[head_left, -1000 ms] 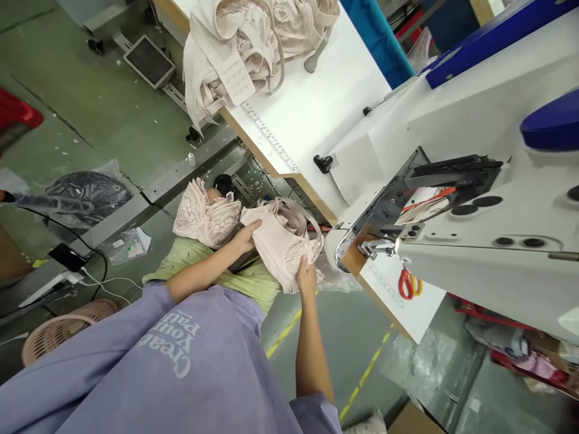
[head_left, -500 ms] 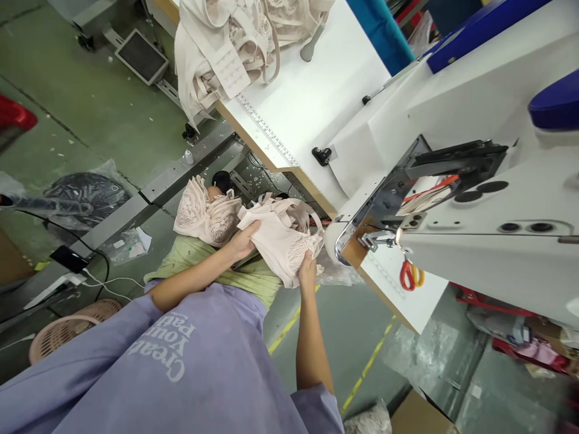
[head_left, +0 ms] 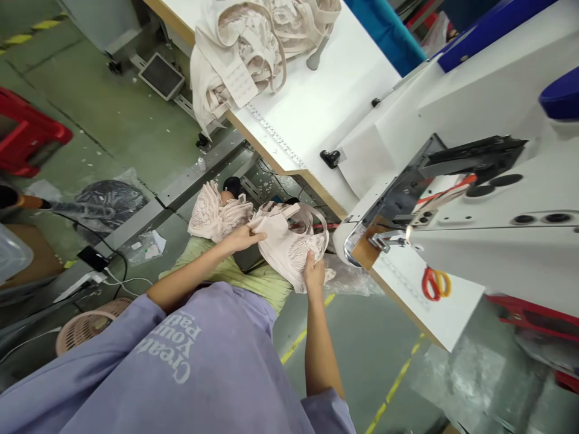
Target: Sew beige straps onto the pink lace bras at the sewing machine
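A pale beige lace bra (head_left: 283, 244) is stretched between my two hands above my lap. My left hand (head_left: 244, 238) pinches its band on the left, thumb and fingers closed on the fabric. On the other side, my right hand (head_left: 313, 274) grips the lower edge of a lace cup, with the thumb on top. A loop of strap rises behind that cup. Lace cups (head_left: 217, 211) of the same colour rest over my left knee; whether they join the held piece I cannot tell.
A sewing machine (head_left: 488, 259) stands at the right, with red and yellow scissors (head_left: 435, 284) beside its arm. More beige bras (head_left: 244, 54) are heaped on the white table (head_left: 357, 66), whose front edge carries a ruler (head_left: 275, 135). A pink basket (head_left: 84, 331) sits lower left.
The view has shifted, so the table and machine appear further right and slightly lower. Both hands keep hold of the bra, with the left fingers now straighter along the band.
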Demonstrator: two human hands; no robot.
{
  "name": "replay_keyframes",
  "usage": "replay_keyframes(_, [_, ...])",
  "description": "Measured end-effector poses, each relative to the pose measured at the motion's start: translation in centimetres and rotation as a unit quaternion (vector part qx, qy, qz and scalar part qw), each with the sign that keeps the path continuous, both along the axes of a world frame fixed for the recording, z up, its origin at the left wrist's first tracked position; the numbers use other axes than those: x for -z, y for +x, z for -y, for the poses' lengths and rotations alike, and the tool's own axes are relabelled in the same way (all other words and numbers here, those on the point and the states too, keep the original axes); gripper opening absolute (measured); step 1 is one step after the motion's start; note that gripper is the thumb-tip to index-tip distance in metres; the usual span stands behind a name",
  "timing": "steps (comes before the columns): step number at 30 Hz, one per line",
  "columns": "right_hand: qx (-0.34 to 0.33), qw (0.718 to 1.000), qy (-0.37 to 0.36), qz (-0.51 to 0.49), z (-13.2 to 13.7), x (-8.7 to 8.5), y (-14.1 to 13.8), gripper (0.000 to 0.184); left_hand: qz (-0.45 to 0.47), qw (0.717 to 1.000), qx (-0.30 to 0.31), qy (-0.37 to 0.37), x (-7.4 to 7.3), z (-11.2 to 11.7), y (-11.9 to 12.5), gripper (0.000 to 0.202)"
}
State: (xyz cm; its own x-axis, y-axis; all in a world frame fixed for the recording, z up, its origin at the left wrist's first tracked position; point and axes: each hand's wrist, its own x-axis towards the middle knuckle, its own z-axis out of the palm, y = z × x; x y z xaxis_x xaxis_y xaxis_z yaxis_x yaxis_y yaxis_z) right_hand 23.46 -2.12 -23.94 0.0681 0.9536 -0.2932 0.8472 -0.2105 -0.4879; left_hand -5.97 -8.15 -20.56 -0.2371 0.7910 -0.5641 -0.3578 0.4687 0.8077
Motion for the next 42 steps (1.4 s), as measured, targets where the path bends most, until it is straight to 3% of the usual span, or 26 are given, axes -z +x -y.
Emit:
replay_keyframes(2, [-0.008, 1.0, 0.012, -0.006, -0.1, 0.1, -0.8, 0.089, -0.129, 0.991, 0.002, -0.041, -0.2, 1.7, -4.2, 0.031])
replay_keyframes(5, [-0.023, 0.999, 0.024, -0.026, -0.4, 0.1, -1.7, 0.089, -0.293, 0.95, 0.009, -0.109, -0.9, 3.8, -10.1, 0.026])
replay_keyframes(7, [-0.028, 0.998, 0.037, -0.039, -0.5, -0.2, -2.0, 0.09, -0.356, 0.923, 0.047, -0.141, -1.5, 4.5, -12.5, 0.027])
replay_keyframes(9, [-0.023, 0.997, 0.062, -0.042, -0.2, -0.9, -2.5, 0.094, -0.393, 0.902, 0.096, -0.153, -2.1, 4.9, -13.2, 0.031])
replay_keyframes(12, [-0.061, 0.988, 0.128, -0.064, 1.5, -3.0, -4.4, 0.091, -0.427, 0.881, 0.15, -0.138, -4.2, 6.0, -11.3, 0.035])
replay_keyframes(14, [-0.158, 0.971, 0.142, -0.108, 3.2, -5.1, -6.6, 0.084, -0.43, 0.876, 0.189, -0.109, -6.4, 7.2, -8.4, 0.037])
replay_keyframes(16, [-0.303, 0.936, 0.086, -0.158, 5.1, -7.5, -8.7, 0.072, -0.408, 0.877, 0.249, -0.057, -8.9, 8.2, -5.1, 0.037])
replay_keyframes(19, [-0.496, 0.846, -0.038, -0.193, 6.9, -11.5, -10.2, 0.041, -0.347, 0.873, 0.34, 0.047, -11.8, 8.4, -1.6, 0.041])
replay_keyframes(21, [-0.537, 0.817, -0.067, -0.2, 7.2, -14.1, -9.5, 0.05, -0.31, 0.895, 0.301, 0.108, -12.3, 7.2, -0.9, 0.04])
replay_keyframes(24, [-0.48, 0.846, -0.053, -0.225, 6.6, -18.0, -7.0, 0.056, -0.182, 0.947, 0.236, 0.119, -11.5, 3.4, 0.0, 0.031])
replay_keyframes(26, [-0.412, 0.874, -0.064, -0.25, 6.1, -20.6, -5.0, 0.051, -0.071, 0.945, 0.305, 0.092, -10.8, 0.9, 1.8, 0.039])
replay_keyframes(28, [-0.366, 0.882, -0.099, -0.28, 5.9, -23.0, -2.9, 0.045, -0.005, 0.919, 0.388, 0.07, -10.5, -0.6, 4.4, 0.041])
replay_keyframes(31, [-0.365, 0.86, -0.143, -0.328, 5.9, -25.4, 0.3, 0.039, 0.023, 0.903, 0.424, 0.059, -10.9, -1.4, 8.0, 0.046])
replay_keyframes(34, [-0.423, 0.821, -0.184, -0.336, 4.0, -25.5, 3.6, 0.037, 0.002, 0.916, 0.397, 0.059, -11.6, -2.5, 9.9, 0.044])
replay_keyframes(35, [-0.414, 0.834, -0.176, -0.32, 2.4, -25.1, 4.6, 0.035, -0.017, 0.92, 0.385, 0.064, -11.9, -3.1, 10.3, 0.042])
replay_keyframes(36, [-0.378, 0.864, -0.151, -0.294, 0.3, -24.5, 5.5, 0.033, -0.039, 0.924, 0.375, 0.07, -12.2, -3.5, 10.4, 0.042])
replay_keyframes(38, [-0.177, 0.959, -0.016, -0.22, -5.5, -23.0, 7.1, 0.028, -0.083, 0.924, 0.363, 0.088, -12.9, -4.1, 10.7, 0.046])
replay_keyframes(39, [-0.063, 0.982, 0.052, -0.17, -8.9, -22.3, 7.8, 0.026, -0.103, 0.919, 0.366, 0.1, -13.3, -4.1, 10.8, 0.049])
replay_keyframes(40, [0.032, 0.988, 0.088, -0.119, -12.4, -21.7, 8.3, 0.025, -0.123, 0.91, 0.378, 0.116, -13.7, -3.9, 10.9, 0.05])
replay_keyframes(42, [0.102, 0.984, 0.116, -0.094, -19.1, -20.8, 9.2, 0.028, -0.171, 0.883, 0.408, 0.159, -14.3, -3.2, 11.1, 0.05])
